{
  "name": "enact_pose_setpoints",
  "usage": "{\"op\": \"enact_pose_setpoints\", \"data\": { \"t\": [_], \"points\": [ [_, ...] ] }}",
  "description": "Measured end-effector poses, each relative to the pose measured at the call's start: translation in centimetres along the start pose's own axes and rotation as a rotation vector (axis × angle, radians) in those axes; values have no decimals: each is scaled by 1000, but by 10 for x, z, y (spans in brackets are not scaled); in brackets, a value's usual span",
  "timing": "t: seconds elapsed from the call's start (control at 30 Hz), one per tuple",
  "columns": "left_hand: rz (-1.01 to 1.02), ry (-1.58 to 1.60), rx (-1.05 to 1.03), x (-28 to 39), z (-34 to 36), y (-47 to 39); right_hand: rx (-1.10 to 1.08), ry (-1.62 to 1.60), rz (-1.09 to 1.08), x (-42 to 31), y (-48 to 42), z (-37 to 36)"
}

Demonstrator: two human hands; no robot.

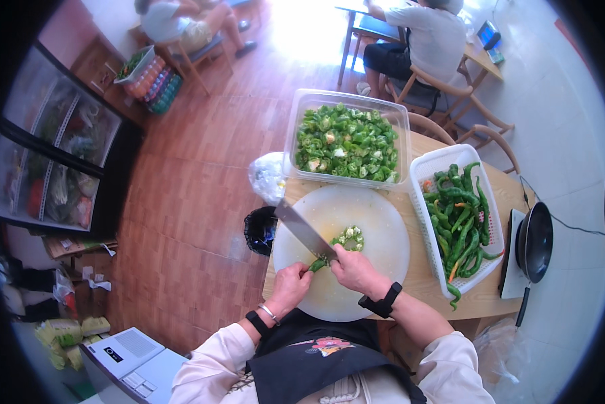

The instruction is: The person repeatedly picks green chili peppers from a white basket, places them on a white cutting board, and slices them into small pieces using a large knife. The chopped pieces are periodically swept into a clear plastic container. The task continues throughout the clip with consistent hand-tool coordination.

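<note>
My right hand (353, 270) grips a wide-bladed cleaver (306, 230), its blade slanting up and left over a round white cutting board (383, 222). Beneath the blade's lower end, near the board's left front, lies a green chili pepper (316, 265), pinched by my left hand (292, 284). Cut pepper pieces (350, 238) lie in a small heap just beyond the right hand. Behind the board, a clear plastic tub (350, 183) holds many chopped green peppers (348, 144). A white plastic basket (423, 224) of whole green peppers (461, 217) stands to the right.
A black wok (537, 242) sits at the wooden table's (418, 252) right end. Left of the board are a black-lined bin (259, 230) and a plastic bag (268, 177). A glass-door fridge (55, 146) stands farther left. Two people (433, 40) sit on chairs beyond.
</note>
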State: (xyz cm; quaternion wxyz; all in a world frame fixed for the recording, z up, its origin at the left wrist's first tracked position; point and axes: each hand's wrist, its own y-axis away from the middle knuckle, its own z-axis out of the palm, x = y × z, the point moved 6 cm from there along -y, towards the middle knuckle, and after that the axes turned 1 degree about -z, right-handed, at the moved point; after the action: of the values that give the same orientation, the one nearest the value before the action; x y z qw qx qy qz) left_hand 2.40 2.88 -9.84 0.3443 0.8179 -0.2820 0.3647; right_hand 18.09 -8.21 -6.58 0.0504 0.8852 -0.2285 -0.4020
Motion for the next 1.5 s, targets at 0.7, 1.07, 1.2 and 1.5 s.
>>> {"op": "enact_pose_setpoints", "data": {
  "t": [0.7,1.07,1.2,1.5],
  "points": [
    [237,-314,93,47,5,-15,190,-107,123,8,36,-31],
    [329,-287,210,9,-12,18,-182,129,-5,-13,34,-24],
    [306,-295,213,14,-8,16,12,-4,57,1,24,2],
    [211,-262,190,27,23,4,101,-133,230,-4,70,-5]
  ]
}}
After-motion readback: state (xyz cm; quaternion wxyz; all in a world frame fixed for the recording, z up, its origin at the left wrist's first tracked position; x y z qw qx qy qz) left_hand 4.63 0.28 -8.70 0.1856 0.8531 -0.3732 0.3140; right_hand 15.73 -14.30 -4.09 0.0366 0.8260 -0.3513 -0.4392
